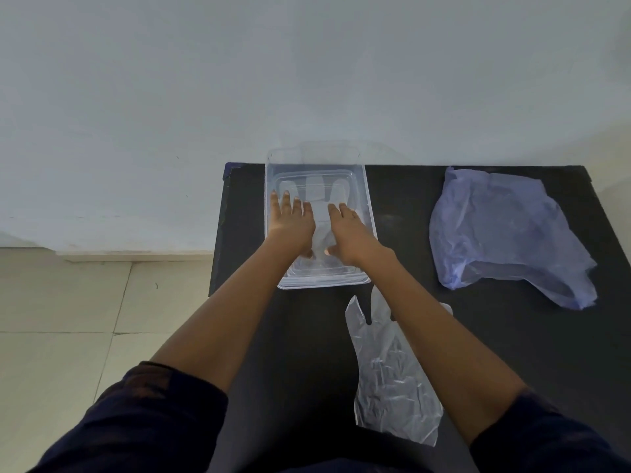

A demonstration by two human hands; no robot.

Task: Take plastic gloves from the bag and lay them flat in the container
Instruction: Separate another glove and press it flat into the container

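Observation:
A clear rectangular container (370, 213) sits at the far left of the black table. Inside it lies a clear plastic glove (319, 196), spread flat with its fingers pointing away from me. My left hand (292, 221) rests palm down on the glove's left side, fingers spread. On the glove's right side my right hand (345, 230) also presses flat. A second clear glove (392, 373) lies crumpled on the table near me, partly under my right forearm. A pale blue plastic bag (505, 230) lies at the right.
The black table (409, 206) stands against a white wall, and its left edge runs just beside the container. Beige floor tiles (68, 319) show to the left. My dark sleeves fill the bottom of the view.

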